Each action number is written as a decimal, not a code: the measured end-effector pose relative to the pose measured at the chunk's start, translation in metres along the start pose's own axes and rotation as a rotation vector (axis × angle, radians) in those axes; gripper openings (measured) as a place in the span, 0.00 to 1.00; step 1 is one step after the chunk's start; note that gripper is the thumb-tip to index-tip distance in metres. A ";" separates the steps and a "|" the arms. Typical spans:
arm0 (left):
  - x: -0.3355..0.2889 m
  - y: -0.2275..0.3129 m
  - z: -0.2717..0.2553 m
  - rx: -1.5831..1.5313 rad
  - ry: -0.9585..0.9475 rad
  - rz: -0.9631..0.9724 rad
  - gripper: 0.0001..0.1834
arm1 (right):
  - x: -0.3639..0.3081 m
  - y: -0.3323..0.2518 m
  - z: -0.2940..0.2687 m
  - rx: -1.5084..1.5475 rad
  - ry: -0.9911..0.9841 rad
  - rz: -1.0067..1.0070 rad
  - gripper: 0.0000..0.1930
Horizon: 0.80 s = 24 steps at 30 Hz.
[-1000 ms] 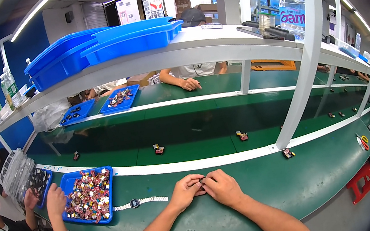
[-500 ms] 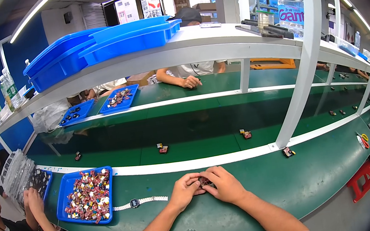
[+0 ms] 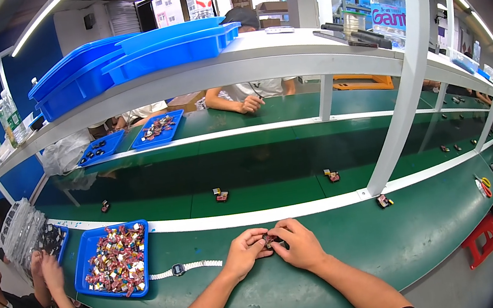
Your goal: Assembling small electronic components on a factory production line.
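Pinching small dark part (image 3: 270,239) (both hands) beside blue tray (image 3: 86,254)

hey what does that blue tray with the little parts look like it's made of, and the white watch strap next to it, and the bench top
Blue tray: likely moulded plastic, judging by its uniform colour, rounded rim and slight sheen. White watch strap: looks like soft rubber or silicone, matte and lying limp and flat, though it is too small to be sure. Bench top: a green mat, probably rubber or vinyl, smooth with a dull shine and scuffs.

Bright, even light from ceiling tubes (image 3: 42,22) at 11 o'clock; fisheye bends edges, rim vignetted black, centre sharp.
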<state>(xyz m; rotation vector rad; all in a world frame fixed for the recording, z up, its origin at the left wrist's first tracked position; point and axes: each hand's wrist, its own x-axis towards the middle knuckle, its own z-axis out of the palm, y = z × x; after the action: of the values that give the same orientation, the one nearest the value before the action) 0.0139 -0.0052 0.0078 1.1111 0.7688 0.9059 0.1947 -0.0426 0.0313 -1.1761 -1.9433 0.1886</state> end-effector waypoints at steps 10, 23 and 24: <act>-0.004 0.002 0.004 0.016 -0.008 0.013 0.14 | 0.002 -0.001 0.008 -0.163 0.153 -0.173 0.09; -0.002 0.001 0.001 -0.021 -0.014 -0.001 0.12 | 0.001 0.005 0.005 -0.073 0.052 -0.150 0.09; -0.001 0.001 0.001 -0.015 -0.011 0.001 0.11 | 0.002 0.004 0.004 -0.038 0.076 -0.114 0.09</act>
<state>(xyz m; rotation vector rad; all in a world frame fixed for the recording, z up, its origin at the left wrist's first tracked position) 0.0141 -0.0068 0.0092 1.1031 0.7511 0.9042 0.1937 -0.0380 0.0280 -1.0774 -1.9477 0.0465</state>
